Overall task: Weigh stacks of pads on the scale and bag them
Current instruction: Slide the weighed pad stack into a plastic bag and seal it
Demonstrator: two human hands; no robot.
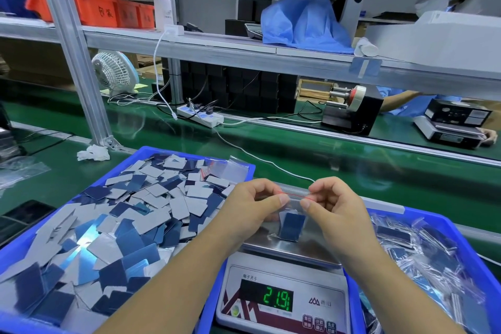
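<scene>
Bag [291,214] of pads, top pinched between both hands' fingers [282,200]

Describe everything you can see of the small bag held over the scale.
The bag is small, clear plastic with a red zip line along its top. Inside stands a stack of pads, blue face showing. The left hand and right hand each pinch the top edge. Its bottom hangs at the scale pan; contact is unclear. The display reads about 21.9.
</scene>
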